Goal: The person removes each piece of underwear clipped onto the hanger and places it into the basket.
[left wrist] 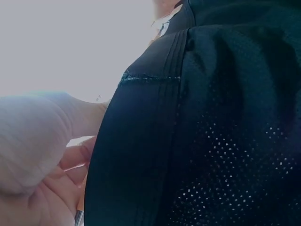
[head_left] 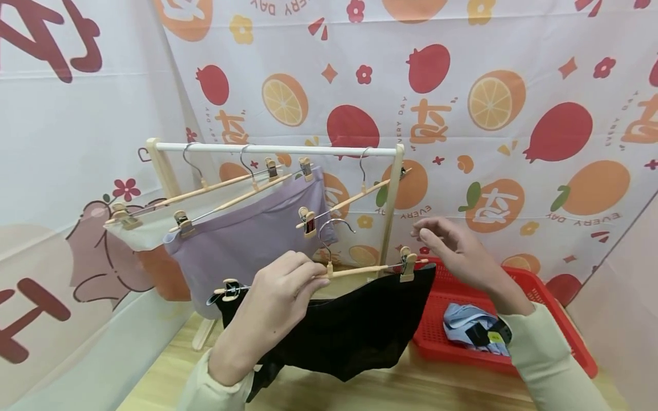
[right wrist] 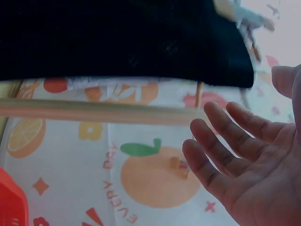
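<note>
My left hand point(head_left: 280, 302) pinches the middle bar of a wooden clip hanger point(head_left: 360, 270), just below its metal hook. From the hanger's two clips hangs a black garment point(head_left: 354, 325) with a wide waistband, in front of the rack. In the left wrist view its dark cloth point(left wrist: 225, 117) fills the right side, with small perforations, and my fingers sit behind the waistband. My right hand point(head_left: 457, 251) is off to the right of the hanger, holding nothing. The right wrist view has its fingers point(right wrist: 235, 141) loosely extended beside the black cloth.
A rack with a white rail point(head_left: 277, 149) holds lilac shorts point(head_left: 247, 234), a pale garment point(head_left: 133, 237) and a bare clip hanger point(head_left: 354, 198). At right, a red basket point(head_left: 555, 325) contains a crumpled light-blue cloth point(head_left: 465, 319). A fruit-print curtain point(head_left: 545, 34) hangs behind.
</note>
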A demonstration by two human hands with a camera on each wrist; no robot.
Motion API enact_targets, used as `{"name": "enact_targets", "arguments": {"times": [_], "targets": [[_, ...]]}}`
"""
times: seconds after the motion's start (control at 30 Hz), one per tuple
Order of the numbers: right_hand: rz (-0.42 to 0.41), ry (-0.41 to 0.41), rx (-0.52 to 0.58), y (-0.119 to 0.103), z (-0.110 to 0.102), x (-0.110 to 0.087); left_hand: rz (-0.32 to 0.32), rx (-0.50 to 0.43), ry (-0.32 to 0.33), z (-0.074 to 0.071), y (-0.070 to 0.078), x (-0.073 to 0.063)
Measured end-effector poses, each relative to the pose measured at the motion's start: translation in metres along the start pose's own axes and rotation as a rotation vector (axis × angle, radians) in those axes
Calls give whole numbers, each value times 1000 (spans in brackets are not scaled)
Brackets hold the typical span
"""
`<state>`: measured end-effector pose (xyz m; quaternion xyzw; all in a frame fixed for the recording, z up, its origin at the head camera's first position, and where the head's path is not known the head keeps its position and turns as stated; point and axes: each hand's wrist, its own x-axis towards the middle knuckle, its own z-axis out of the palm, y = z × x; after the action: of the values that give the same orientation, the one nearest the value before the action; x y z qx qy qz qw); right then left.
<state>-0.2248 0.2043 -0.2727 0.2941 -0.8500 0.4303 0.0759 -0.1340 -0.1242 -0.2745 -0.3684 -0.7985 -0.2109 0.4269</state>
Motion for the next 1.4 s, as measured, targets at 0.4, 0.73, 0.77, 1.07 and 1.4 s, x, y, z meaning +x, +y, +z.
{"name": "enact_targets", "arguments": {"times": [0.4,0.73,0.77,1.07,1.4], "targets": [[-76,-63,-79,-29,3,-36,35,-60,-21,9,5,4],[-149,-28,-189,-29,4,-51,50,-92,-48,16,7,5],[-156,-22,-203,-29,4,-53,46,-92,-53,16,7,5],[-149,49,-207,-30,6,-74,17,-85,-90,25,10,2],[-168,94,-153,-31,7,-93,31,-126,-42,38,13,0]]}}
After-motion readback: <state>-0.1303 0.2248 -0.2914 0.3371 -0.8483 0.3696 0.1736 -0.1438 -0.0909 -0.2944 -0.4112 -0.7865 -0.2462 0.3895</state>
